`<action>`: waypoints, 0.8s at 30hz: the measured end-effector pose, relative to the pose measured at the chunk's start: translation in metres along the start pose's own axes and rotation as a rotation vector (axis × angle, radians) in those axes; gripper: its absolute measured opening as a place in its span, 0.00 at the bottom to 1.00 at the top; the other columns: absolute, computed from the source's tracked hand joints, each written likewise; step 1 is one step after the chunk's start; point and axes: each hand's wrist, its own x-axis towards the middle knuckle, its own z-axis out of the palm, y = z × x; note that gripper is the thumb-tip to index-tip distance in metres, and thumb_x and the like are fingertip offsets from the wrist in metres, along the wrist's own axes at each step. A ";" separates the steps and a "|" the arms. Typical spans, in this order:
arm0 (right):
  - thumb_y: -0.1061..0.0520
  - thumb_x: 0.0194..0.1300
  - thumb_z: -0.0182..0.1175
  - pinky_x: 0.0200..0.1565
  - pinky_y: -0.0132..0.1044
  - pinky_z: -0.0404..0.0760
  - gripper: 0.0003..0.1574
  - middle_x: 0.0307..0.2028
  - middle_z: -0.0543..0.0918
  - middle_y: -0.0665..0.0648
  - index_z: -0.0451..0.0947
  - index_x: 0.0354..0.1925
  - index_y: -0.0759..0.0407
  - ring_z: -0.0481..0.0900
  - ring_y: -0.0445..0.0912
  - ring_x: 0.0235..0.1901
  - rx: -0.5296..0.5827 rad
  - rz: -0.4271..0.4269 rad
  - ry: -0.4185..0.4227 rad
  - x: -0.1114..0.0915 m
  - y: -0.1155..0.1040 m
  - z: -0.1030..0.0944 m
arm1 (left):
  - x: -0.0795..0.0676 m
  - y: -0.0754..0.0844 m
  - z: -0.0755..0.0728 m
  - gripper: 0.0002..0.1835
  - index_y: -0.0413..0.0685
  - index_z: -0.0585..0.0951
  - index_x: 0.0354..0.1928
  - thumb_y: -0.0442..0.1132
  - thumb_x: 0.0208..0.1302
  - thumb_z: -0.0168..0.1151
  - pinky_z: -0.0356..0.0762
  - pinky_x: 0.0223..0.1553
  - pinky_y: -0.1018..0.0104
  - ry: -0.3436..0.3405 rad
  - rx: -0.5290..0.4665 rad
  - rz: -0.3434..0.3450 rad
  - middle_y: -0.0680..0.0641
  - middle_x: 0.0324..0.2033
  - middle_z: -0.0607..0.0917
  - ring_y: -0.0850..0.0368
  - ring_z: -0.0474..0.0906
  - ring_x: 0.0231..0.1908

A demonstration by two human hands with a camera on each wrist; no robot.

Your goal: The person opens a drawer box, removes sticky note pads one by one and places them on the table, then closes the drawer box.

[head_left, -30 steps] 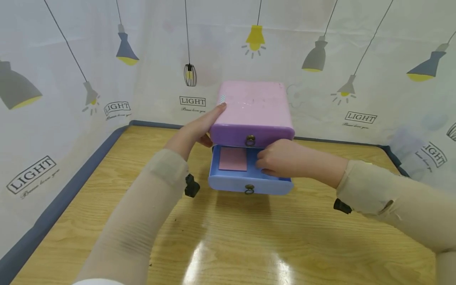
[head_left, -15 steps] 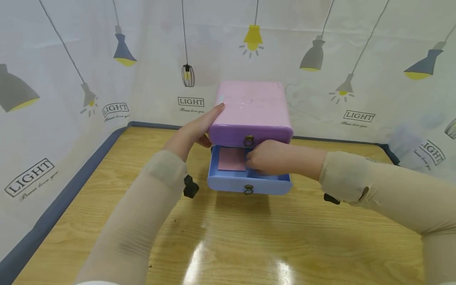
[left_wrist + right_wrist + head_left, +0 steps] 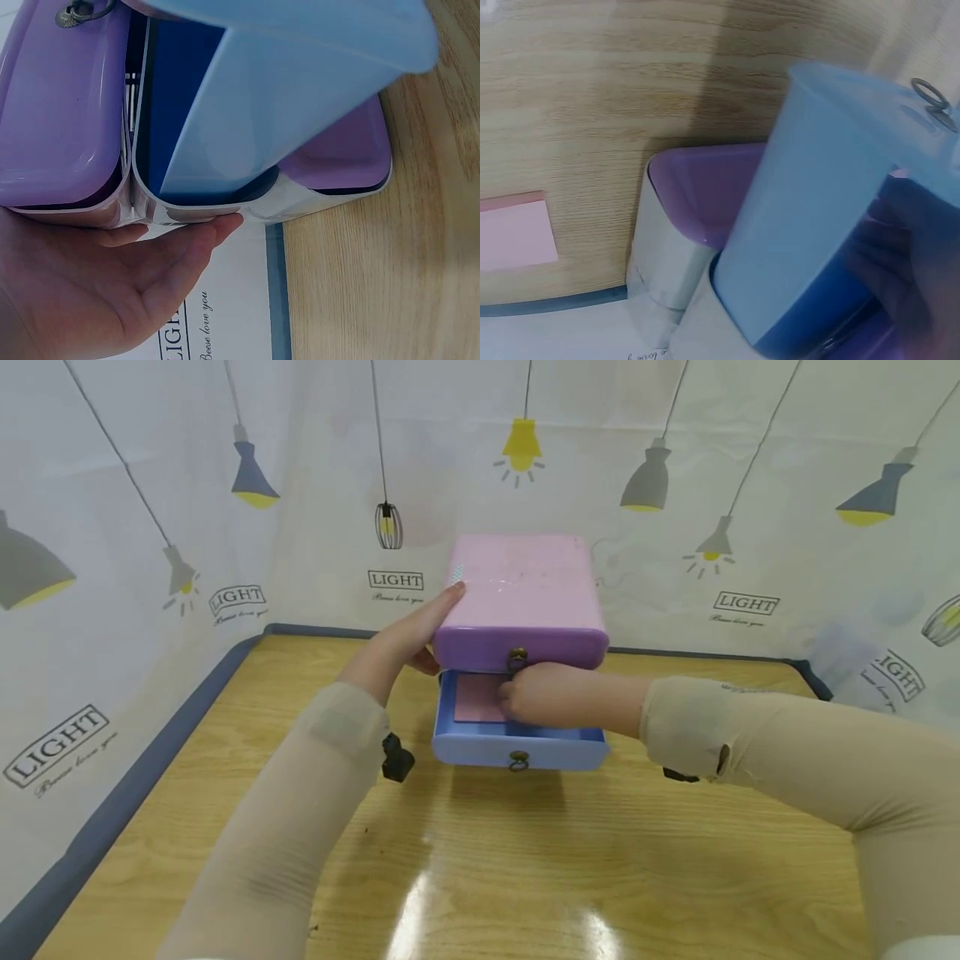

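I am finding the pink pad (image 3: 477,700) lying in the left part of the pulled-out blue drawer (image 3: 472,750). The right hand (image 3: 551,696), having shifted leftward within the last second, is now overlapping the pad's right side; I am judging the work to be centring there. I cannot tell whether its fingers are gripping anything. The left hand (image 3: 124,285), fingers extended, is bracing the cabinet (image 3: 525,581), which is standing on the table (image 3: 487,877).

Beige slvs (image 3: 281,827), blk wrist cams (image 3: 397,760)
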 end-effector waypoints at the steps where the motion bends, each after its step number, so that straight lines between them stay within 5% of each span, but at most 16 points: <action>1: 0.62 0.66 0.60 0.33 0.31 0.78 0.05 0.34 0.81 0.52 0.80 0.40 0.56 0.77 0.42 0.29 -0.008 0.003 -0.009 0.001 0.000 0.001 | 0.000 0.000 0.000 0.49 0.47 0.63 0.70 0.78 0.63 0.27 0.77 0.50 0.46 0.000 -0.001 0.001 0.37 0.56 0.73 0.38 0.77 0.49; 24: 0.60 0.66 0.60 0.35 0.32 0.78 0.04 0.34 0.81 0.52 0.79 0.40 0.54 0.75 0.42 0.30 -0.106 0.014 -0.020 0.010 -0.004 0.003 | 0.000 0.000 0.000 0.50 0.47 0.64 0.70 0.78 0.62 0.27 0.76 0.51 0.45 0.001 -0.003 -0.005 0.36 0.55 0.73 0.37 0.76 0.50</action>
